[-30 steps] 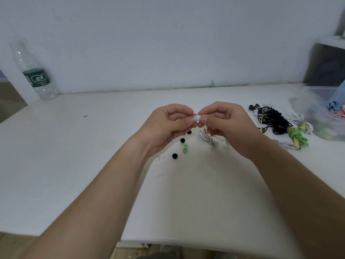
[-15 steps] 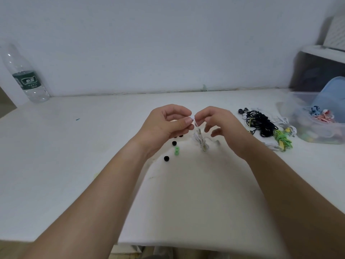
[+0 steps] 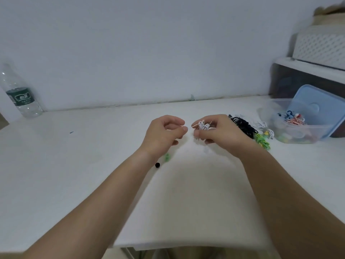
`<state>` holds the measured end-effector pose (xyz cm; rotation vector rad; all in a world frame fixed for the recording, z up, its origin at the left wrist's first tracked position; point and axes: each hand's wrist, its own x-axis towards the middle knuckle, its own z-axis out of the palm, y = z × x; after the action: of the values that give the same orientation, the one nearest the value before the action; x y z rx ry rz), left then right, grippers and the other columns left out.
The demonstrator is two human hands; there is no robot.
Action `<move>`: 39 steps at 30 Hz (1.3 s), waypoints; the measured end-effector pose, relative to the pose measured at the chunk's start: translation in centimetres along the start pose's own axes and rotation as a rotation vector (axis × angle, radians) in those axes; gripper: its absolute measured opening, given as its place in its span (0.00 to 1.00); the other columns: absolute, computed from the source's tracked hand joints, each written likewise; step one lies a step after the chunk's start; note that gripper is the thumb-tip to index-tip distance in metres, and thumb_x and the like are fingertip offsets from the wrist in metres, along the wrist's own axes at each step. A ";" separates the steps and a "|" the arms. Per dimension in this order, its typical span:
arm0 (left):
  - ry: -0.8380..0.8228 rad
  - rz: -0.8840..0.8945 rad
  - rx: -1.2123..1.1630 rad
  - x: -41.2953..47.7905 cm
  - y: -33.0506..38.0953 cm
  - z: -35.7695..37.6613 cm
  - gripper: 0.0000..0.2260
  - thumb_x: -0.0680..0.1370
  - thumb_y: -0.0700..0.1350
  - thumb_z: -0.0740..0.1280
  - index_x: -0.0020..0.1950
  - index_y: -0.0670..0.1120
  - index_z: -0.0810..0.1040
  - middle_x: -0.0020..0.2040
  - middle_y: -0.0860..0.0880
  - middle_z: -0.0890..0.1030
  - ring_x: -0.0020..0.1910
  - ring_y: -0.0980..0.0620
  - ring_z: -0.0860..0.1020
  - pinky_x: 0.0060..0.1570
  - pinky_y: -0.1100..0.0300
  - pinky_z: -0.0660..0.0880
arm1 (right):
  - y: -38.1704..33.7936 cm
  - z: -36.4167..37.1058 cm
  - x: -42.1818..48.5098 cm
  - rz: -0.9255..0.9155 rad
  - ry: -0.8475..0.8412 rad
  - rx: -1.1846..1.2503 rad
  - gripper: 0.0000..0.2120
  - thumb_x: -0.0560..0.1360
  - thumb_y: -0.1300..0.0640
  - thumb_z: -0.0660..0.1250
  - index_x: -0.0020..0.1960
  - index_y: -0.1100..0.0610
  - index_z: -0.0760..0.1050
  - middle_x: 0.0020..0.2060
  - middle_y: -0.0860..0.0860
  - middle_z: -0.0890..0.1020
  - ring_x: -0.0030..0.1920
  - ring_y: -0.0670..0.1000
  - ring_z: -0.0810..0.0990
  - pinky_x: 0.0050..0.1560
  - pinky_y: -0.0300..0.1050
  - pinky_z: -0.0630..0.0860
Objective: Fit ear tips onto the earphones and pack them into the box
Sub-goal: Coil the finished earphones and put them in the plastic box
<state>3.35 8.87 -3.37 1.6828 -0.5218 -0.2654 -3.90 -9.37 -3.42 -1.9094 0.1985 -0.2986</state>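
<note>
My right hand [image 3: 218, 135] is closed around a bundled white earphone [image 3: 203, 126], its cable coiled and the plug sticking up. My left hand [image 3: 164, 135] hovers just left of it, thumb and forefinger pinched together near the cable end; whether it grips anything I cannot tell. A black ear tip [image 3: 157, 165] and a green ear tip [image 3: 167, 157] lie on the white table [image 3: 74, 165] below my left wrist. The clear plastic box [image 3: 291, 131] with several coloured earphones stands at the right, its blue lid [image 3: 315, 107] leaning inside.
Black earphones [image 3: 242, 126], green earphones [image 3: 262, 141] and white earphones [image 3: 265, 128] lie in a pile between my right hand and the box. A water bottle [image 3: 18, 96] stands at the far left by the wall. Shelving with a white basket [image 3: 321, 47] rises at the right.
My hands have parted a little. The right hand has gathered the white earphone cable into a bundle and lifted it off the table. The camera has turned to the right.
</note>
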 end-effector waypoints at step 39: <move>-0.149 0.327 0.469 13.2 5.9 26.7 0.04 0.79 0.47 0.70 0.47 0.50 0.84 0.47 0.53 0.85 0.48 0.53 0.81 0.51 0.57 0.76 | 3.8 -23.8 2.0 0.171 0.642 -0.307 0.13 0.75 0.65 0.62 0.49 0.54 0.83 0.44 0.50 0.85 0.48 0.52 0.83 0.50 0.51 0.83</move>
<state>1.57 -21.32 -0.91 1.9992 -1.0186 -0.0272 -9.09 -32.56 1.14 -2.0227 0.8711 -0.7966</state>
